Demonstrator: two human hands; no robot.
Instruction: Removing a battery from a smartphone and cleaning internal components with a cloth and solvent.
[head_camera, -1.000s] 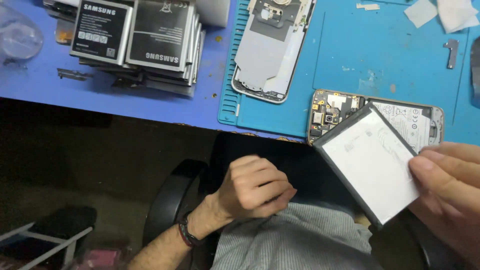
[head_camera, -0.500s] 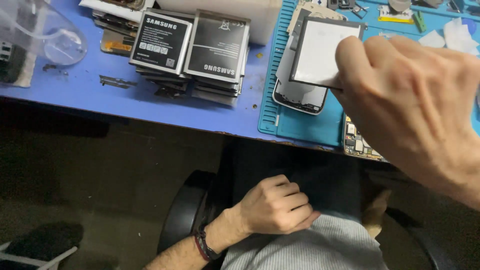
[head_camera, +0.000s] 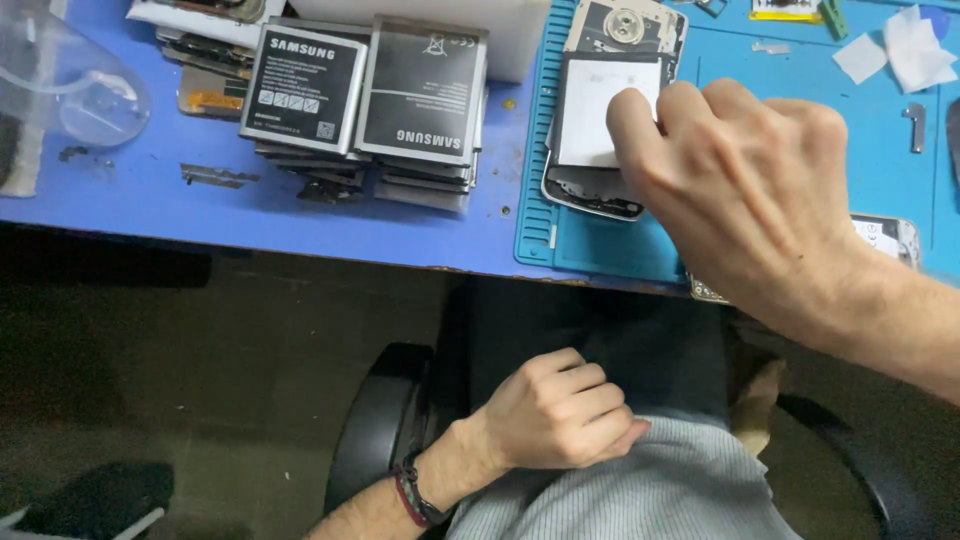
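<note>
Head view, right hand: the right hand (head_camera: 750, 190) reaches over the teal mat (head_camera: 600, 255), its fingers (head_camera: 640, 130) bunched and pressing on a white-faced battery (head_camera: 600, 115).
Head view, battery: it lies flat in the open back of a phone (head_camera: 610, 110) on the mat, fingertips touching its right edge; the thumb is hidden, so a pinch cannot be confirmed.
Head view, left hand: the left hand (head_camera: 560, 415) rests in the lap, fingers curled into a loose fist on nothing, a dark band at the wrist.
Head view, bench: stacked black batteries (head_camera: 370, 100) sit well to the left on the blue table (head_camera: 250, 215); a clear plastic cup (head_camera: 70, 85) stands at the far left edge.
Head view, second phone: another opened phone (head_camera: 885, 240) peeks out from under the right wrist.
Step in hand: by the look of it, seating the battery in the phone's bay.
Next move calls for: likely even downward pressure, with the battery squared to the bay and its contact end lined up.
</note>
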